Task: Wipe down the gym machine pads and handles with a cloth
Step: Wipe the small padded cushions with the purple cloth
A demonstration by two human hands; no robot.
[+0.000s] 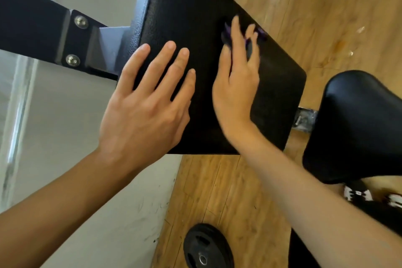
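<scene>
Purple cloth (262, 33) looked soft, limp, pressed under my flat right hand (237, 89); left hand (145, 106) lay spread open on the pad (185, 17)

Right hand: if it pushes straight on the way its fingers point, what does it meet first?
Only more pad, then its far edge just beyond the cloth under the right hand; past that, open air over the wooden floor. Depth is hard to judge.

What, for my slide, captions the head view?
Left hand steadies black textured vinyl pad; right hand presses purple cloth onto it.
</scene>
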